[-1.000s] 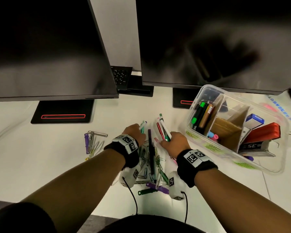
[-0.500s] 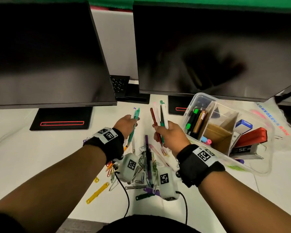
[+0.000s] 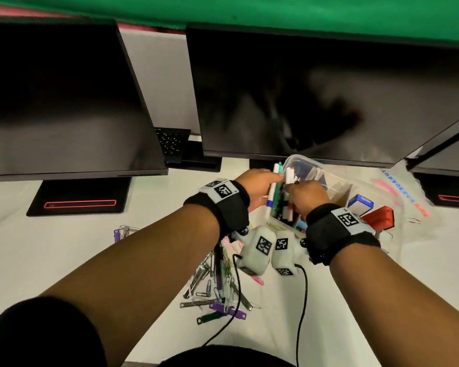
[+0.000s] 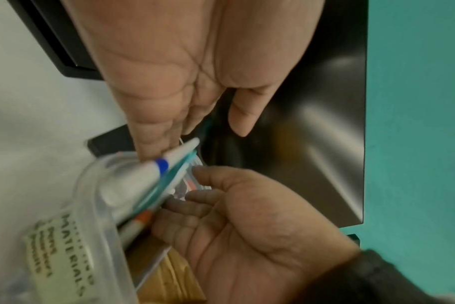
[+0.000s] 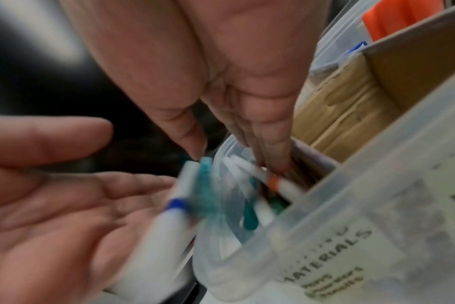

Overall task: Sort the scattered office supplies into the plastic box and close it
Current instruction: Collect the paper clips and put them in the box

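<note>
1. Setting: a white desk (image 3: 64, 260) under two dark monitors (image 3: 64, 102), with a green backdrop (image 3: 249, 11) behind them.
2. Task item: the plastic box (image 3: 306, 160) sits open on the desk at my right front, below the right-hand monitor. No lid is visible.
3. Step in hand: I judge this to be loading pens into the box's end compartment, the one marked by a paper label (image 5: 333, 240) reading "MATERIALS".
4. My left hand (image 3: 255, 188) is at the box's outer corner. Its fingers are nearly straight and the thumb stands apart. A white pen with a blue band (image 4: 143, 174) and a teal pen (image 4: 174, 170) lie across the fingers, tips angled towards the compartment. This is not a firm grasp.
5. My right hand (image 3: 306, 197) points down into the compartment, fingers extended, tips against the pens there, including an orange-banded pen (image 5: 275, 183). I see nothing clenched in it.
6. Materials: the box is translucent, smooth and round-cornered. The cardboard divider (image 5: 351, 102) is matte brown. The pens are slim, glossy plastic and likely to roll.
7. Outstanding: a heap of clips (image 3: 217, 287), metal and coloured plastic, lies on the desk near my forearms.
8. Next move, in my judgement: tip the two pens over the rim, lengthwise with the others. Then gather the clips, which will call for pinching or scooping.
</note>
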Tool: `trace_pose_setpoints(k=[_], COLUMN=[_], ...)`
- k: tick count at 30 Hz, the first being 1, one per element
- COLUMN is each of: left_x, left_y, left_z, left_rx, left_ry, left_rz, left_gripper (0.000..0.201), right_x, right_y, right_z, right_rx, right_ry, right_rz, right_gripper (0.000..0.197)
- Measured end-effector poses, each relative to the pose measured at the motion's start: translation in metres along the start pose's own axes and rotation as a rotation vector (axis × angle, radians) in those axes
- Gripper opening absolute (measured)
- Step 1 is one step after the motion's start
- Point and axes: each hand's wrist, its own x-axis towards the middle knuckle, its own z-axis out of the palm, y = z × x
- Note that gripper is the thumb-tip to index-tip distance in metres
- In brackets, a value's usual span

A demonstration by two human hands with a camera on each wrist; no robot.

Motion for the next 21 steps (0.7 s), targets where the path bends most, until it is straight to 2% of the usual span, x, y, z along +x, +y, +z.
trace_pose_setpoints(k=[2, 4, 7, 10, 12, 14, 16, 18, 21], left_x=[0.004, 0.005, 0.002, -0.005, -0.010, -0.016, -0.022, -0.025, -0.026], left_y=[-0.001, -0.003, -0.008, -0.015, -0.023, -0.035, -0.050, -0.070, -0.096], left_z=[0.007, 0.005, -0.016, -0.052, -0.080, -0.107, -0.131, -0.151, -0.164], left_rx=[0.001, 0.007, 0.048, 0.136, 0.262, 0.468, 0.664, 0.861, 1.097], left_ry=[0.004, 0.048, 0.090, 0.179, 0.273, 0.355, 0.397, 0.380, 0.342], left_rz=[-0.007, 0.008, 0.014, -0.007, -0.040, -0.117, -0.229, -0.331, -0.412], left_gripper=[0.023, 0.014, 0.032, 0.021, 0.019, 0.013, 0.009, 0.019, 0.038], right_x=[0.000, -0.004, -0.013, -0.027, -0.042, -0.059, -0.071, -0.071, -0.063], right_y=[0.005, 0.009, 0.010, 0.006, 0.001, -0.004, -0.003, 0.009, 0.032], right_z=[-0.004, -0.007, -0.003, 0.010, 0.024, 0.042, 0.066, 0.092, 0.117], right_rx=[0.005, -0.032, -0.080, 0.052, 0.071, 0.012, -0.120, -0.363, -0.639], right_ry=[-0.014, -0.013, 0.017, 0.104, 0.121, 0.041, -0.113, -0.268, -0.414], right_rz=[0.027, 0.025, -0.074, -0.159, -0.292, -0.448, -0.526, -0.504, -0.351], right_gripper=[0.032, 0.031, 0.019, 0.021, 0.022, 0.020, 0.019, 0.022, 0.029])
